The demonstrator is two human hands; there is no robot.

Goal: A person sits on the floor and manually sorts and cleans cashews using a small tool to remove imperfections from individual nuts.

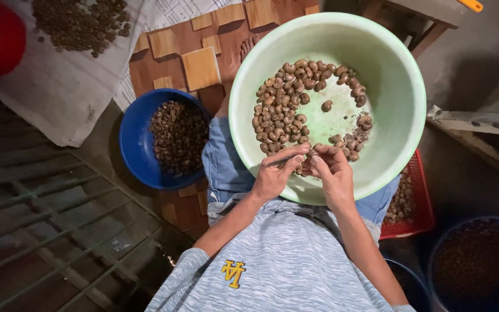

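Observation:
A large pale green bowl (pixel 394 86) rests on my lap, with many brown cashew nuts (pixel 281 104) piled in its left half and near rim. Both hands meet over the bowl's near edge. My left hand (pixel 275 173) pinches a thin blade or pick with its fingertips against a nut. My right hand (pixel 330 170) is curled around that single nut, fingers closed on it. The nut itself is mostly hidden between the fingertips.
A blue bowl (pixel 134 144) of dark nuts sits on the floor to my left. A red plastic basket (pixel 423 202) with nuts lies to my right, a dark blue bucket (pixel 475 260) beside it. More nuts lie on white sheeting (pixel 59 86) at upper left. A metal grate (pixel 41 219) covers the left floor.

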